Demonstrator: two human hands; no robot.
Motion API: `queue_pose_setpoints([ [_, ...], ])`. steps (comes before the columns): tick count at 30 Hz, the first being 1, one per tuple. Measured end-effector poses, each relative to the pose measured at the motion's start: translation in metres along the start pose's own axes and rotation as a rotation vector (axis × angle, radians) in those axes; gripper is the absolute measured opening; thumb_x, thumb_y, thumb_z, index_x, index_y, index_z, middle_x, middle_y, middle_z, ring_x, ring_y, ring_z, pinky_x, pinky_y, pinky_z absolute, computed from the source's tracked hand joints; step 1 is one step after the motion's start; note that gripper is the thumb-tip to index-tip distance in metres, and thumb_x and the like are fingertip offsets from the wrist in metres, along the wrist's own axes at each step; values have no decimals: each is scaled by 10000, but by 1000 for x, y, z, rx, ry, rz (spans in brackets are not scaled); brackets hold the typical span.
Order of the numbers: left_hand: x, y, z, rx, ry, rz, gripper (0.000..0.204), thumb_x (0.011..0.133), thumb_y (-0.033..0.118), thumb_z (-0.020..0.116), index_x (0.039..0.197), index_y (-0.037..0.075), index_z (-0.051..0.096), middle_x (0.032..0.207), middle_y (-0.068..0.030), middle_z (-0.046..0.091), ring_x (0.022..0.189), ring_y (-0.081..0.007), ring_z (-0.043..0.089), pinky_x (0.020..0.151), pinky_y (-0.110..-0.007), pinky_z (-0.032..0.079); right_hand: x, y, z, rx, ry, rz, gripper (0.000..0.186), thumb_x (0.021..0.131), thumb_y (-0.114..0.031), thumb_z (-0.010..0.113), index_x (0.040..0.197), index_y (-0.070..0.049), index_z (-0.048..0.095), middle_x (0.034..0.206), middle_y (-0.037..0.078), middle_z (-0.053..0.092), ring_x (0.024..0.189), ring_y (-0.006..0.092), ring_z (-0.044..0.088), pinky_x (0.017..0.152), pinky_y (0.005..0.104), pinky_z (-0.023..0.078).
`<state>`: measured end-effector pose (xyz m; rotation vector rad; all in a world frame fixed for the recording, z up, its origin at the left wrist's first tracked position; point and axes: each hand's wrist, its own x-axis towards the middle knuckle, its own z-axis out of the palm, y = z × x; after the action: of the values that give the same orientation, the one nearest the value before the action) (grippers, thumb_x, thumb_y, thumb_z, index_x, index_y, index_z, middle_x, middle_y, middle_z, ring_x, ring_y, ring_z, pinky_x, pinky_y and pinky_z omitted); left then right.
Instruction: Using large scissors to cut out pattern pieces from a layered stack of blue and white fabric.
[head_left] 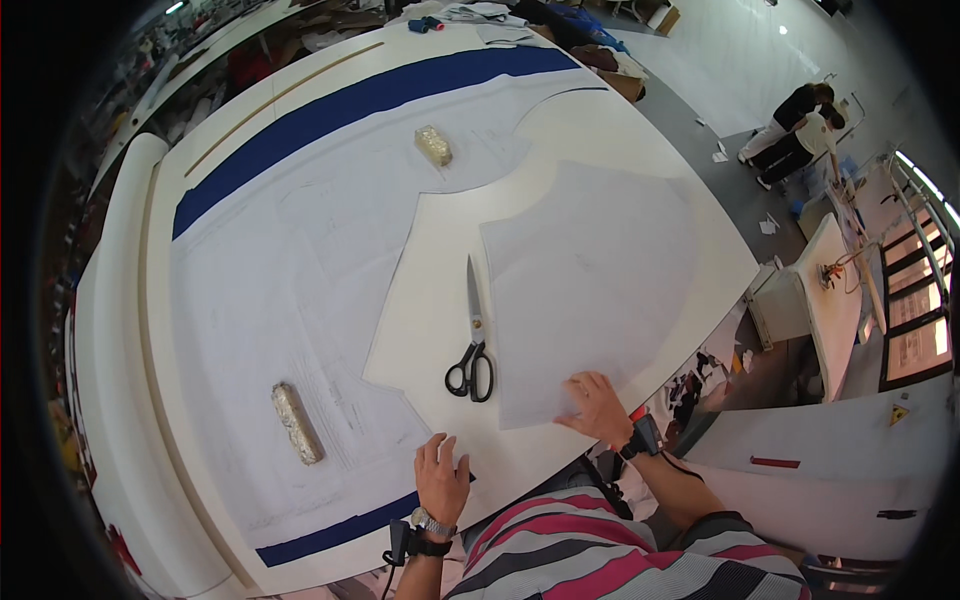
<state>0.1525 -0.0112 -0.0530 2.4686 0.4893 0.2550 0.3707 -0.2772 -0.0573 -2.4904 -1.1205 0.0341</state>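
Hands flat on paper patterns, scissors between.
Left hand (441, 478) and right hand (596, 405) rest spread, gripping nothing; black-handled scissors (472, 345) lie shut on the counter (690, 290).

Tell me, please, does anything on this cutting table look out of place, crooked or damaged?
Nothing stands out. The scissors lie closed on bare table between the paper pattern sheets. Two wrapped weights sit on the big sheet. The left hand and right hand rest flat, the right on the loose sheet.
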Motion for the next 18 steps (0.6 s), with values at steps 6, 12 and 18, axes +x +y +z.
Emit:
queue_pose_setpoints([
  [6, 21, 71, 58, -12, 18, -35, 395, 861, 93, 767, 1234, 27, 656, 1298, -169, 626, 1174, -394, 582, 996, -498, 481, -10, 47, 13, 102, -83, -225, 366, 880, -320, 756, 1113, -70, 625, 1089, 96, 615, 1066, 306, 584, 947, 441, 480],
  [12, -3, 113, 113, -16, 89, -197, 363, 894, 136, 761, 1228, 25, 669, 1278, -215, 650, 1207, -415, 594, 1050, -490, 486, -10, 72, 25, 163, -83, -474, 327, 883, -327, 733, 1052, -59, 652, 1000, 64, 633, 1019, 257, 609, 868, 372, 506],
  [18, -20, 149, 141, 62, 266, -143, 247, 908, 129, 765, 1116, 1, 729, 1075, -191, 701, 1004, -365, 657, 865, -448, 552, -13, 60, 31, -104, -171, -637, 256, 812, -267, 695, 940, -45, 686, 944, 97, 656, 938, 262, 619, 698, 374, 535],
])
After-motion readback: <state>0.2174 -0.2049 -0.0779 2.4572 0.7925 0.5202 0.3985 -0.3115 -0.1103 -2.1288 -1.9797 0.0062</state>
